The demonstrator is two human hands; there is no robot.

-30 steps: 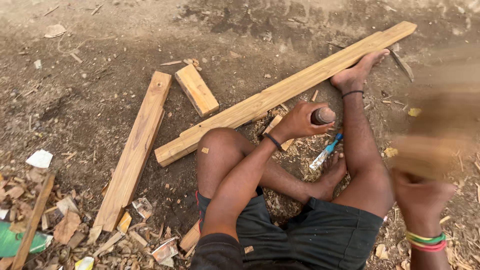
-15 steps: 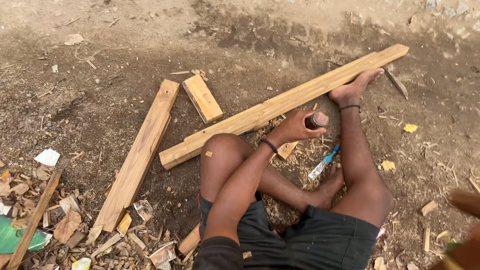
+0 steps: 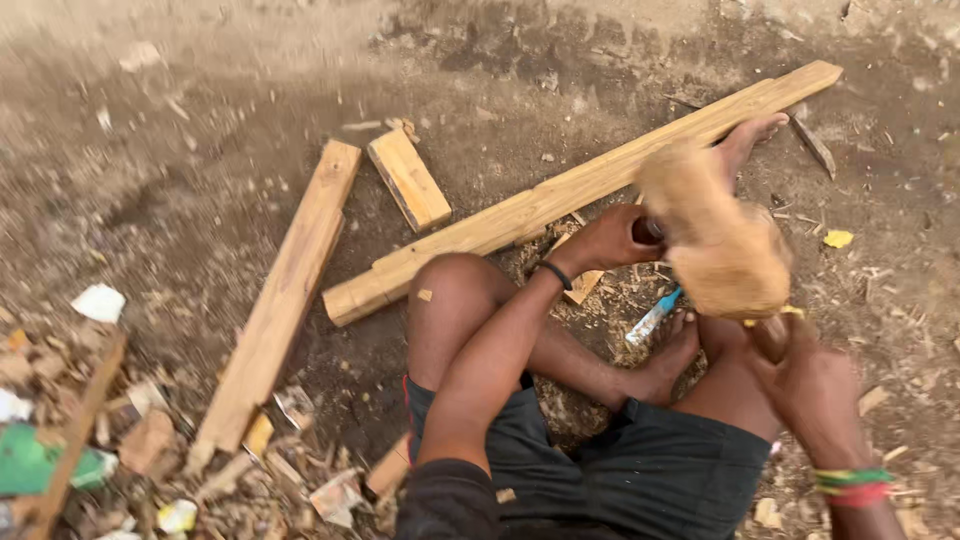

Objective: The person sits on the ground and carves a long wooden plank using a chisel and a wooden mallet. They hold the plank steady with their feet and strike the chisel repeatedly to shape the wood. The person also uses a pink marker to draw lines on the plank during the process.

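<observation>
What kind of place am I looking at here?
Probably an open-air woodworking spot on bare ground. The person sits on dirt among wood chips, a long timber beam lies pinned under a foot, and offcut planks and scraps lie around. The right hand swings a wooden mallet.

on the ground point(image 3: 200, 120) a long beam point(image 3: 560, 195) lies slantwise before the seated person's knee, a short block point(image 3: 408, 178) behind its left end, a plank point(image 3: 280, 300) further left, and scrap pieces point(image 3: 150, 440) nearest at the left.
</observation>
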